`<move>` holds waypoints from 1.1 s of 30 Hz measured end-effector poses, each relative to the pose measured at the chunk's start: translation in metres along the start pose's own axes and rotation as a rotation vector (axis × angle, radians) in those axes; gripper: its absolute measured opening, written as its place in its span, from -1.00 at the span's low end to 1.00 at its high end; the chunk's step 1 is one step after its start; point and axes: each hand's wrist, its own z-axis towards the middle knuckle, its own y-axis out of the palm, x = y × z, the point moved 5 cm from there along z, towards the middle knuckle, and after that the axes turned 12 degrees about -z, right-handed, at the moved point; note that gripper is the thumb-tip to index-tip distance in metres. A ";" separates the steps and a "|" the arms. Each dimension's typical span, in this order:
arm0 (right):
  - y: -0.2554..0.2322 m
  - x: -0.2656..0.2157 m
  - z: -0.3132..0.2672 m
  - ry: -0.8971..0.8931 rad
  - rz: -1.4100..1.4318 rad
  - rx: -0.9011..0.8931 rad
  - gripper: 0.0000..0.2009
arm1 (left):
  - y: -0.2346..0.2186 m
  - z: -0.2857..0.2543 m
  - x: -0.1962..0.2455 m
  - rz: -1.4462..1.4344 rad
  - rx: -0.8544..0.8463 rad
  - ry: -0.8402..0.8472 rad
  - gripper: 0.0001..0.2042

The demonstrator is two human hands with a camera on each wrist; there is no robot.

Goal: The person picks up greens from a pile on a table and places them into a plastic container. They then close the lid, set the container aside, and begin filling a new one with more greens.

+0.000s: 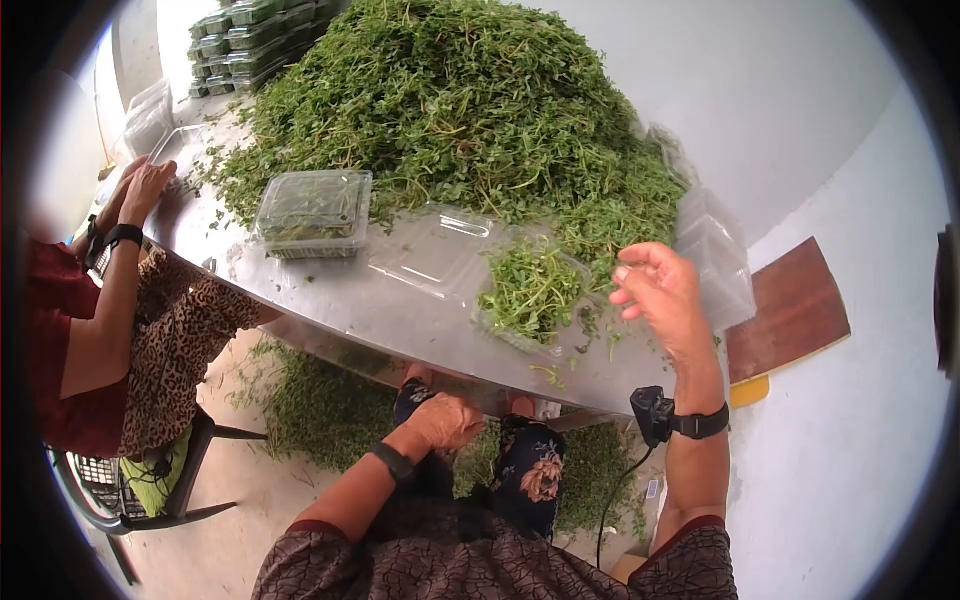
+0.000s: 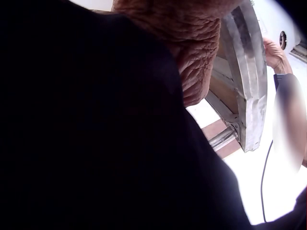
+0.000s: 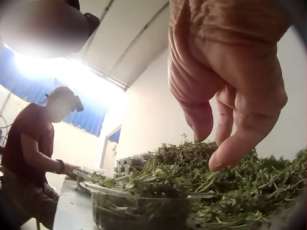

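My right hand [image 1: 660,300] hovers at the right of an open clear plastic container [image 3: 139,211] heaped with leafy green sprigs [image 1: 532,292]. Its fingers are bent and spread, with nothing between them in the right wrist view. The container's transparent lid [image 1: 430,262] lies flat on the table at its left. Behind it rises a big mound of the same greens [image 1: 440,110]. Below the table's front edge, my left hand [image 1: 443,422] rests over my lap, loosely curled and holding nothing visible; its fingertips are hidden in the left wrist view.
A closed filled container [image 1: 313,215] stands left on the metal table [image 1: 250,275]. Stacked filled boxes [image 1: 245,45] are at the back left, nested clear containers [image 1: 715,255] at the right. Another person [image 3: 36,139] works at the left side. More greens [image 1: 330,400] lie beneath the table.
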 end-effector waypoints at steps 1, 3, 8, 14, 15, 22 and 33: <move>-0.007 0.005 0.000 0.021 -0.054 0.076 -0.73 | 0.000 0.000 0.000 0.000 0.010 -0.002 -0.73; -0.014 0.023 0.005 0.053 -0.154 0.066 -0.72 | -0.001 -0.001 0.002 -0.019 0.041 0.027 -0.74; -0.006 0.047 0.000 -0.019 -0.676 0.066 -0.63 | -0.009 0.001 0.009 -0.051 0.000 -0.021 -0.75; -0.002 0.051 0.000 0.026 -0.918 0.008 -0.58 | -0.005 -0.001 0.005 -0.023 0.062 0.026 -0.80; -0.007 0.045 0.007 0.054 -0.849 0.067 -0.57 | -0.008 0.003 0.001 -0.018 0.068 0.015 -0.80; 0.006 0.024 0.034 -0.212 -0.889 0.018 -0.55 | -0.006 0.006 -0.002 -0.056 -0.018 -0.057 -0.80; -0.003 0.061 0.061 -0.381 -0.889 0.140 -0.85 | -0.006 0.006 -0.001 -0.048 -0.003 -0.059 -0.78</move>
